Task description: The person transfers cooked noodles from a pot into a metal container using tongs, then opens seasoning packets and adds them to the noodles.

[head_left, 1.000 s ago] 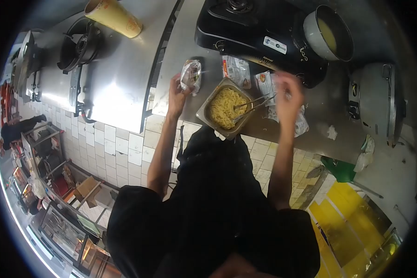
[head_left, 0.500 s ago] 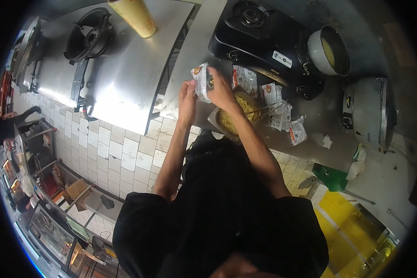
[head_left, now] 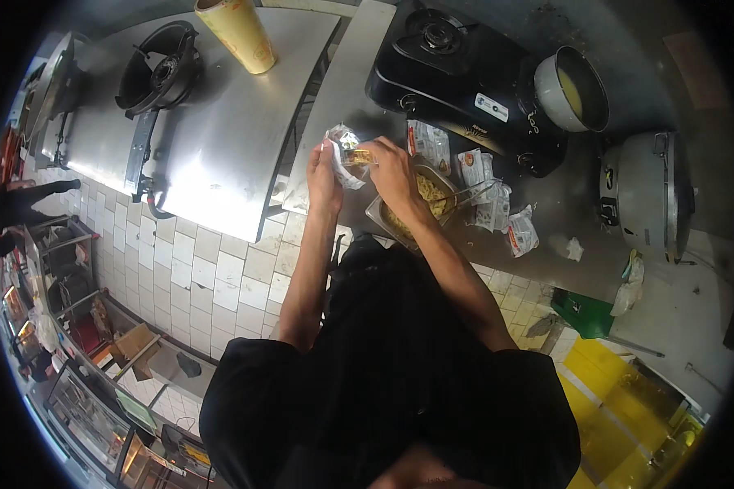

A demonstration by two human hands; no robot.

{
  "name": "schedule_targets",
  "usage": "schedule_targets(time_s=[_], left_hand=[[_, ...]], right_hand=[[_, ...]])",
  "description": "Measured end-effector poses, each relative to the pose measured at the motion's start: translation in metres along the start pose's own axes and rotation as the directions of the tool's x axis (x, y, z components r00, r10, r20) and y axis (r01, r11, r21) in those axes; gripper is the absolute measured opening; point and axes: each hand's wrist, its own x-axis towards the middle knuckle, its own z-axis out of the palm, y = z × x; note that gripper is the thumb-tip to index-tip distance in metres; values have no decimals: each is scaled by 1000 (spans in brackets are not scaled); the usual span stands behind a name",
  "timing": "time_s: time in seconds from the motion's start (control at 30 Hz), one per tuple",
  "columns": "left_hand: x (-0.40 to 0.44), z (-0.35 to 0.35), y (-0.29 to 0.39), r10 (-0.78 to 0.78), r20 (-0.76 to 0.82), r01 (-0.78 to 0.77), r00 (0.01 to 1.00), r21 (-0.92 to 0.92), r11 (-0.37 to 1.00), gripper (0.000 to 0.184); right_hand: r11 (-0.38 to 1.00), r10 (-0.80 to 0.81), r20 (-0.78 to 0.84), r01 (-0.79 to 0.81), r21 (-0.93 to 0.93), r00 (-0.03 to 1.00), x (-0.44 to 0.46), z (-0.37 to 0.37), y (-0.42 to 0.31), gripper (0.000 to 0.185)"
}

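Note:
My left hand [head_left: 324,181] is closed on an opened white-and-silver food packet [head_left: 350,174], its torn side facing right. A small clear sachet with yellow-brown contents [head_left: 358,156] is pinched in the fingers of my right hand [head_left: 393,169], at the packet's opening. Just below my right wrist stands a square metal pan [head_left: 377,214] of cooked noodles [head_left: 429,189], partly covered by my forearm. A metal utensil [head_left: 463,196] rests in the pan, its handle pointing right. Beside it on the counter lie several similar packets, one [head_left: 429,143] by the stove and another [head_left: 523,231] farther right.
A black gas stove [head_left: 465,90] sits behind the packets, with a pot of yellowish liquid [head_left: 564,91] at its right. A large lidded metal pot [head_left: 638,198] stands farther right. On the left steel table are a burner [head_left: 161,69] and a yellow cylinder [head_left: 240,37].
The small sachet has come into view between my right fingers, out of the packet's opening. My left hand has tilted the packet and shifted slightly left and down.

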Motion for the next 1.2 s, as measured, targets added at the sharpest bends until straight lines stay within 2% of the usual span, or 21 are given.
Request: schedule_targets(time_s=[0.13,0.23,0.3,0.33,0.43,0.5,0.53,0.57,0.6,0.63,0.67,0.7,0.77,0.83,0.87,0.97,1.0,1.03,1.07,1.13,1.2], left_hand=[[13,-14,-14,62,-37,-62,997,10,998,15],[26,-25,-19,23,-106,-25,994,-19,1000,19],[29,-25,-17,22,-87,-17,996,54,998,21],[37,-32,-18,26,-91,-21,996,50,999,21],[68,-63,-29,-93,-32,99,995,358,928,26],[73,-65,-30,90,122,-151,988,814,561,28],[73,-65,-31,88,125,-153,988,813,562,28],[69,-63,-32,251,196,-285,948,875,391,32],[65,-61,-33,392,290,-386,873,902,194,36],[61,-59,-32,388,299,-396,872,897,196,36],[49,-48,-22,529,359,-472,769,877,91,36],[42,-32,-12,656,418,-539,629,842,-19,36],[34,-19,-1,621,380,-523,686,850,58,34],[25,9,7,405,259,-420,877,823,382,29],[35,23,-1,416,287,-458,863,794,400,29],[67,49,-46,275,485,-554,830,770,316,29],[84,62,-60,-1,444,-436,896,881,186,32],[96,70,-72,-269,325,-337,907,942,2,36],[104,75,-83,-285,326,-342,901,940,-4,36],[111,87,-100,-305,218,-271,927,951,-146,44],[108,88,-104,-373,172,-204,912,978,-49,47]], right_hand=[[999,-36,-21,36,13,999,-4,-6,-14,39],[970,-68,-104,90,225,992,-4,-12,-16,35],[950,68,-244,12,311,967,0,-21,-17,31],[979,49,-253,3,202,966,6,-28,-10,29],[989,-12,-53,20,150,999,29,-48,27,27],[979,19,119,-43,201,993,50,-41,67,33],[963,44,285,-117,243,957,53,-40,80,39],[963,51,279,-121,240,959,51,-45,83,39],[984,132,358,-166,68,924,49,-49,86,44],[975,221,417,-193,-109,882,51,-56,90,49],[982,40,347,27,-186,937,51,-59,118,51],[978,33,323,36,-207,946,53,-74,121,51],[949,190,278,-248,194,942,42,-113,114,45],[871,453,257,-485,76,854,31,-152,88,29],[936,351,207,-351,-38,913,30,-160,104,22],[924,281,266,-186,-334,922,34,-160,141,26],[868,462,368,-324,-377,807,44,-150,140,31],[837,488,447,-257,-482,750,53,-129,162,32],[730,645,415,-358,-582,641,55,-116,151,42],[692,658,308,-390,-608,687,50,-81,177,55],[694,689,268,-507,-511,674,47,-56,199,63]])
